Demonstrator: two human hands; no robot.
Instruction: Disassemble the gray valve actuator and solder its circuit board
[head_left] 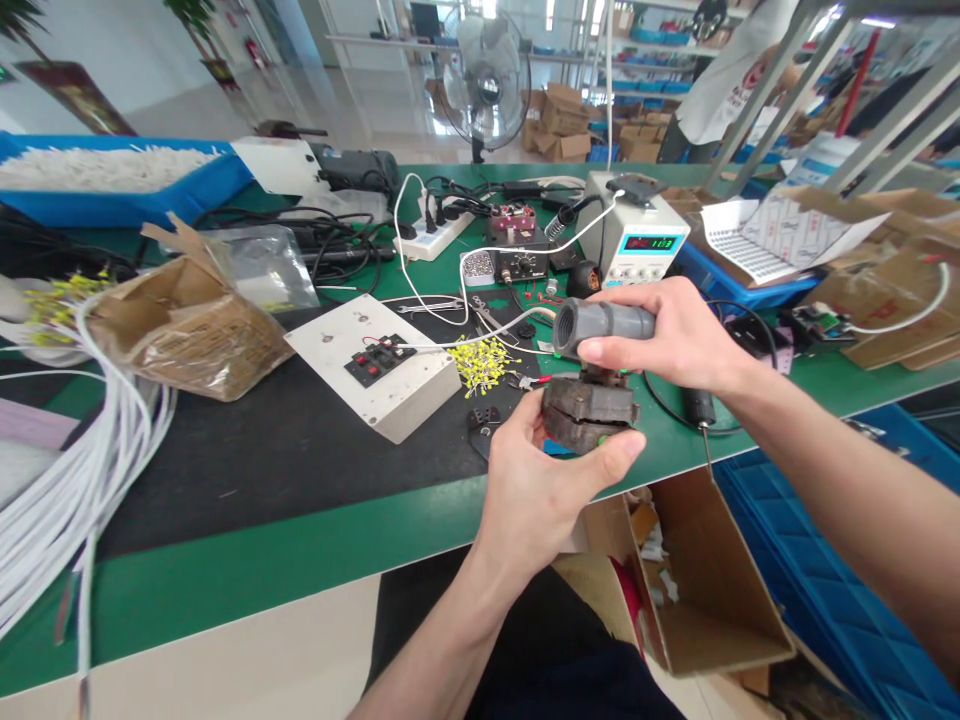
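My left hand (538, 478) is wrapped round a dark, worn brown block (589, 410), held just above the near edge of the green bench (247, 560). My right hand (675, 335) grips a grey ribbed tube-like handle (600, 325) lying sideways right above that block; the two parts look joined, though the joint is partly hidden. A white box with black and red switches (375, 365) sits to the left on a black mat (285, 440). Small yellow parts (484, 362) are scattered beside it.
A torn cardboard box (187, 325) and a bundle of white cables (67, 480) lie at left. A power supply with a lit display (637, 240), a power strip (435, 235) and a fan (486, 75) stand behind. An open carton (697, 580) sits below the bench edge. Another person (739, 70) stands at far right.
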